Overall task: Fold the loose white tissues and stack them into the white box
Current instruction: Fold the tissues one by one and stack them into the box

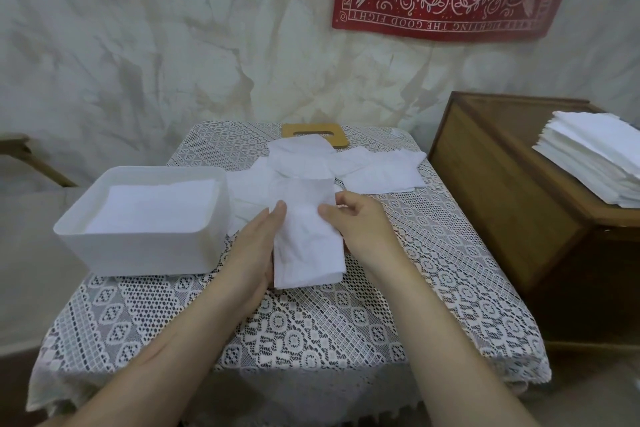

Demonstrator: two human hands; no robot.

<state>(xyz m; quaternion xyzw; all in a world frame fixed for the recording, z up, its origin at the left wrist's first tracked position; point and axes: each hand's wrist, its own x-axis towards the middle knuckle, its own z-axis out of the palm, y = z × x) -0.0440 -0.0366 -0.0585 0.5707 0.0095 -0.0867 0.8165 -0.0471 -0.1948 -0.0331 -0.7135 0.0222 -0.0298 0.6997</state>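
**Inspector:** Counts, taken from the white box (138,246)?

**Operator:** I log one box. Inside it: one tissue stack (156,208). Right of it: one folded tissue (306,239), one left hand (254,250), one right hand (360,229). Behind-right: loose tissues (377,173), at least three; one slotted wooden board (339,132). Far right: one further stack (592,163).
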